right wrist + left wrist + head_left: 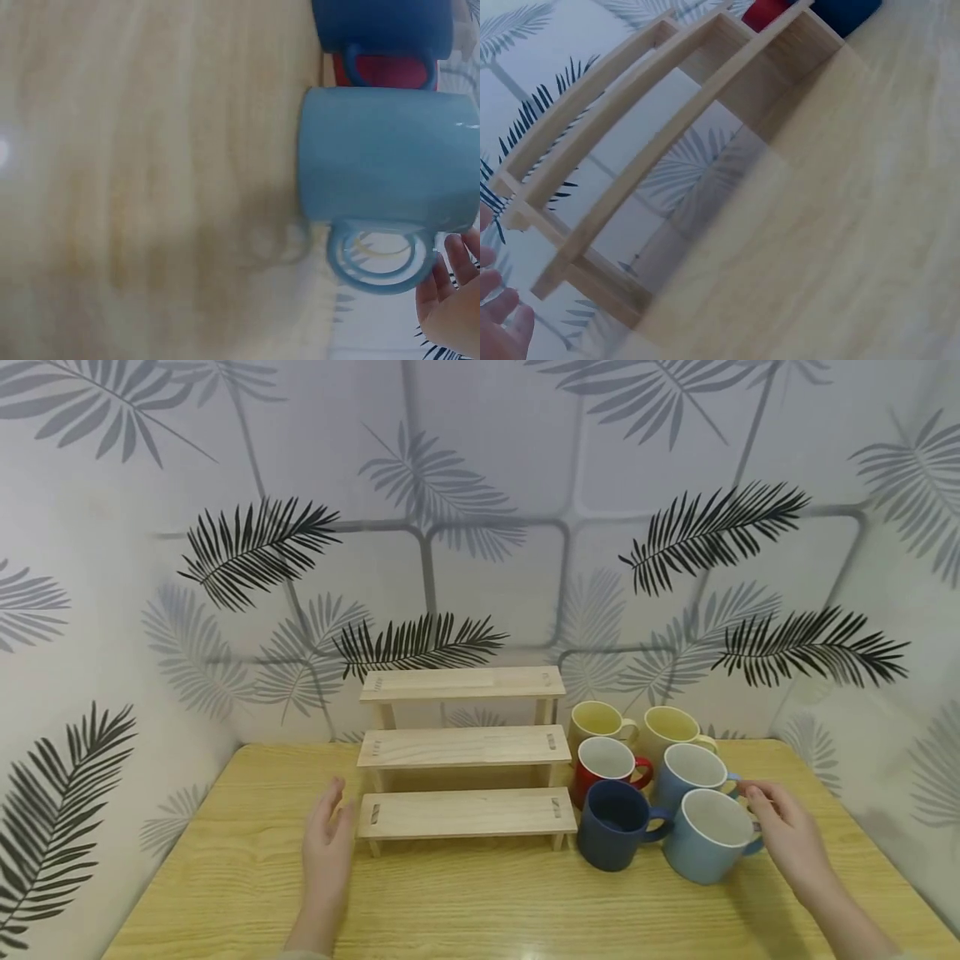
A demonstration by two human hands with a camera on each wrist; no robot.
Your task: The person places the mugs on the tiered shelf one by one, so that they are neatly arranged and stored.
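My left hand (327,839) is beside the left end of a three-tier wooden stand (465,814), fingers relaxed and holding nothing. Its fingertips (502,304) show at the left edge of the left wrist view. On the right, my right hand (787,835) reaches to the handles of two blue mugs. Its fingertips are right at the handle of the rear blue mug (692,768). The light blue mug (701,843) stands in front of that one, its handle (382,285) close by my fingers. A dark blue mug (611,835) stands between it and the stand.
Behind the dark blue mug are a red mug (606,768) and two yellow mugs, one at left (596,722) and one at right (667,731). All stand close together on the wooden table (465,902). A leaf-patterned wall (495,593) rises behind.
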